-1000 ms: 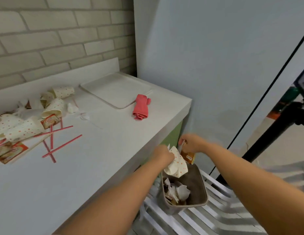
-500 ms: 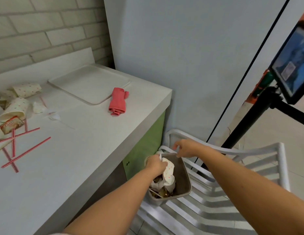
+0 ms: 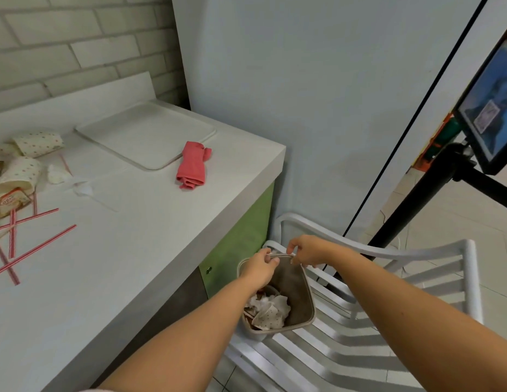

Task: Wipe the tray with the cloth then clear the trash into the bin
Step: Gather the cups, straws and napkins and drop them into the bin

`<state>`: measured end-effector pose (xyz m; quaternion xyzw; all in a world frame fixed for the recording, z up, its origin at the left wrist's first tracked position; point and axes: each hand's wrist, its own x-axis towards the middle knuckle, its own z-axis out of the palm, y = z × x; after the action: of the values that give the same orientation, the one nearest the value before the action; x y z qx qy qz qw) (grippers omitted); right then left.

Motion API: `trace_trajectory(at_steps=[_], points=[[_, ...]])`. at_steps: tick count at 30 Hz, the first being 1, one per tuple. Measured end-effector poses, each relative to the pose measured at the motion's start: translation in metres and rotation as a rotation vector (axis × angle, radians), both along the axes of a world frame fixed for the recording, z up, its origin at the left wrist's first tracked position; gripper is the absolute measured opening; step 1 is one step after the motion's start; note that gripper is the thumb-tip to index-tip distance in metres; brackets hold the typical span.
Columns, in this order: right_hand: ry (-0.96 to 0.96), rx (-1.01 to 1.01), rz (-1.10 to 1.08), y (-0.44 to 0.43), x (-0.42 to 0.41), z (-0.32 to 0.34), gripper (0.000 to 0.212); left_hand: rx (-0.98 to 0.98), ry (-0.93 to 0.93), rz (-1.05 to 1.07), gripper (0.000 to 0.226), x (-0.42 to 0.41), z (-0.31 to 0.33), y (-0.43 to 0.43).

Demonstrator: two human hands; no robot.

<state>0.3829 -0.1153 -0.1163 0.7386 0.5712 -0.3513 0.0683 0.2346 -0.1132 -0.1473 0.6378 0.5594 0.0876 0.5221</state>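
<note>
The left hand (image 3: 260, 268) and right hand (image 3: 308, 250) both pinch the far rim of the bin (image 3: 300, 292), fingers curled on it. The bin sits on a white chair (image 3: 471, 278) and holds crumpled trash (image 3: 270, 309). At its 10 o'clock the cloth (image 3: 191, 165) lies on the counter (image 3: 119, 250), just beside the tray (image 3: 144, 134). Cups (image 3: 37, 141) and straws (image 3: 33, 250) lie at 9 o'clock.

The small grey bin (image 3: 301, 290) sat on a white chair (image 3: 345, 352). Both hands were at the bin's far rim. The left hand (image 3: 259, 268) curled its fingers over it and the right hand (image 3: 308, 251) pinched it. Crumpled paper trash (image 3: 267, 309) lay inside the bin. Left of the bin stood a white counter (image 3: 119, 264). On it, past the bin, lay the white tray (image 3: 144, 134), with the pink cloth (image 3: 191, 165) on the tray's bin side. Dotted cups (image 3: 37, 141) and red straws (image 3: 34, 247) lay farthest left of the bin.
</note>
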Motion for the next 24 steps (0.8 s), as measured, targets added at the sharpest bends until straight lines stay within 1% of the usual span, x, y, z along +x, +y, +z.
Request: trace_trajectory(at_steps=[3, 8, 12, 16, 20, 22, 24], points=[[0.01, -0.002, 0.021, 0.005, -0.007, 0.002, 0.033, 0.065, 0.016, 0.007, 0.043, -0.006, 0.002, 0.007], [-0.008, 0.004, 0.113, 0.022, -0.033, 0.018, 0.036, 0.217, -0.023, 0.036, 0.029, -0.026, 0.022, 0.021], [-0.031, 0.041, 0.219, 0.045, -0.067, 0.044, 0.034, 0.393, -0.09, 0.135, 0.02, -0.057, 0.054, 0.033], [-0.01, 0.119, 0.318, 0.071, -0.113, 0.068, 0.026, 0.567, -0.103, 0.239, 0.02, -0.109, 0.084, 0.047], [0.063, 0.204, 0.415, 0.089, -0.166, 0.086, 0.018, 0.608, -0.038, 0.387, 0.02, -0.177, 0.092, 0.059], [0.096, 0.225, 0.451, 0.095, -0.195, 0.09, 0.013, 0.626, 0.03, 0.455, 0.02, -0.214, 0.09, 0.063], [0.134, 0.243, 0.485, 0.1, -0.223, 0.09, 0.013, 0.636, 0.102, 0.508, 0.02, -0.251, 0.087, 0.065]])
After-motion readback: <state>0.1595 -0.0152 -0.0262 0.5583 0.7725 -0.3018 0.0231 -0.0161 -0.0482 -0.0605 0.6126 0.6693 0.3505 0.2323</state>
